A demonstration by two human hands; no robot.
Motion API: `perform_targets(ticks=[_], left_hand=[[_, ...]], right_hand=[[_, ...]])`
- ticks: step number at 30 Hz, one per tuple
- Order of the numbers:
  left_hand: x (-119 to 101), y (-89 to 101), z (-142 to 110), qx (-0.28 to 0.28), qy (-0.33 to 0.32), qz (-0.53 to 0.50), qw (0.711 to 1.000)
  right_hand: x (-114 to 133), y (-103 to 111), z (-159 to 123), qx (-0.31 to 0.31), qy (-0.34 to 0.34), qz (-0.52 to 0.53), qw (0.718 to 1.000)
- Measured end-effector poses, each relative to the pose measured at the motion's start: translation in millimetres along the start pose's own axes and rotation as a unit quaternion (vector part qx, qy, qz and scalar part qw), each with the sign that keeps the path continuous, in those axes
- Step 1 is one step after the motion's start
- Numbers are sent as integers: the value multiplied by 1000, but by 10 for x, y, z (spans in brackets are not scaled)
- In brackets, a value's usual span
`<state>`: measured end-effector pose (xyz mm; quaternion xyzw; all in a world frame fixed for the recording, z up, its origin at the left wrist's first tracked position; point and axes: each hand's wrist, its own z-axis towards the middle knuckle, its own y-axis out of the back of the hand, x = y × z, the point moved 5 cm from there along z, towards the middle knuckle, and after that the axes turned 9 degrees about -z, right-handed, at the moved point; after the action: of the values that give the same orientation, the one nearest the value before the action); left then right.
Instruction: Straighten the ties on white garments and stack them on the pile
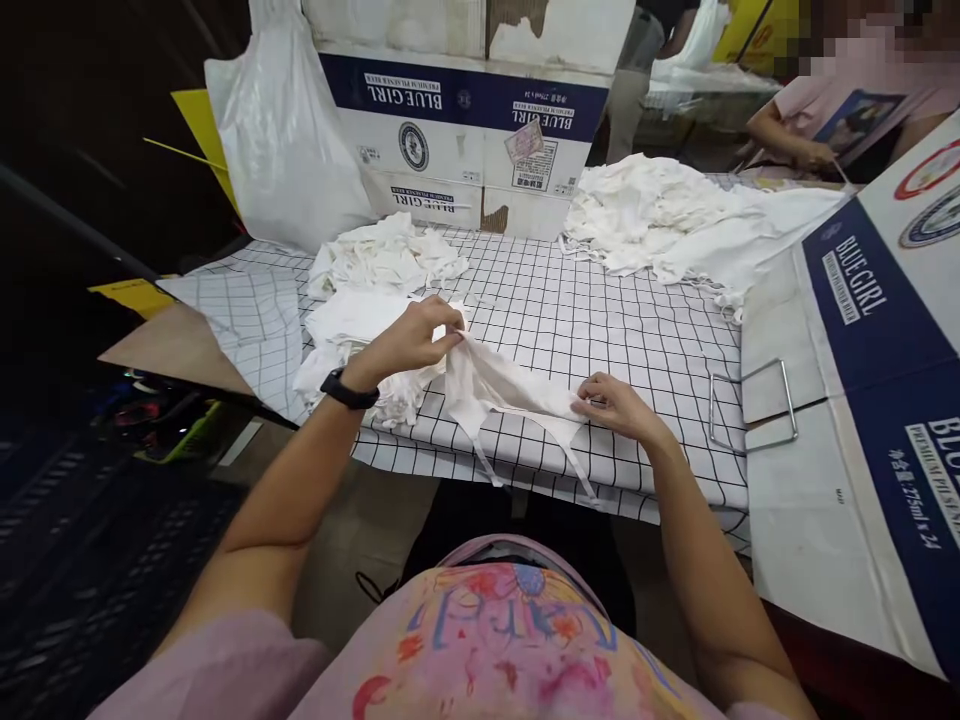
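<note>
Cloth (529,383) pinched by my left hand (417,335) and right hand (616,406) at opposite ends, I'd say to spread it.

We see a soft white cloth piece (529,388) stretched sideways across the near edge of a grid-patterned tablecloth (615,318) — its left end lifted, its middle loosely creased — while two narrow straps (580,470) trail toward us over the edge.

The head camera looks down across the table (637,340).
</note>
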<state>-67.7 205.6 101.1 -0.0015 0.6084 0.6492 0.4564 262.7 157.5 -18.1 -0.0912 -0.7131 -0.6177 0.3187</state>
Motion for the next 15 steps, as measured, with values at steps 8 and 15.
perform_targets(ticks=[8, 15], left_hand=[[2, 228, -74, 3, 0, 35, 999], [-131, 429, -106, -38, -45, 55, 997]], right_hand=[[-7, 450, -141, -72, 4, -38, 997], [257, 883, -328, -274, -23, 2, 961]])
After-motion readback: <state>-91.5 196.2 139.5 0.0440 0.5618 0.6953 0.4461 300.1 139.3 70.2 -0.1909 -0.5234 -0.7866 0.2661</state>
